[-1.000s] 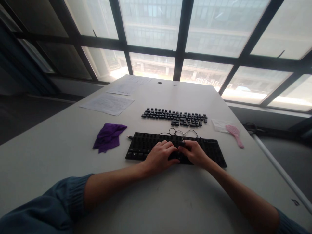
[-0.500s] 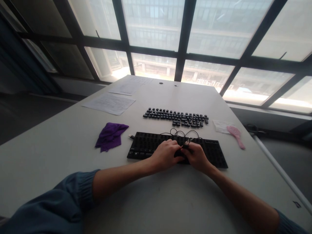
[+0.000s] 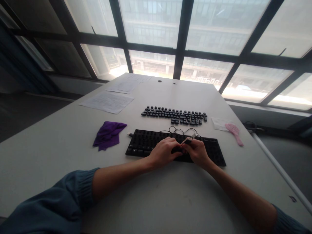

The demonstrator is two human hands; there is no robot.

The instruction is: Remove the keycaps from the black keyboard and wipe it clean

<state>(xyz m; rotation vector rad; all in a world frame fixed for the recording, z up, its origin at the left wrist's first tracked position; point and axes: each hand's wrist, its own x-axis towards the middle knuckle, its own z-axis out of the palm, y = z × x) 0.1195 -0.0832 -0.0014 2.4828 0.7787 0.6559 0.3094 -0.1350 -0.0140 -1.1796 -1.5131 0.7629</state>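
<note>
Both hands have edged a little to the right over the keyboard (image 3: 214,152) since a second ago, and the tool (image 3: 187,141), upright then, now leans over with its metal end pointing right. From where I stand, the right hand (image 3: 197,151) pinches that tool between thumb and fingers. Beside it, the left hand (image 3: 165,150) is curled, its fingertips close to the right's; I can't tell whether it grips anything. The keyboard lies on the white table (image 3: 156,198) below both hands, its plug (image 3: 130,134) past the left end. Just beyond it, keycaps (image 3: 175,114) sit in rows. Over on the left is a crumpled purple cloth (image 3: 109,134), with papers (image 3: 107,102) farther back. On the right, a pink brush (image 3: 233,129) partly overlaps a pale wrapper (image 3: 218,124).
</note>
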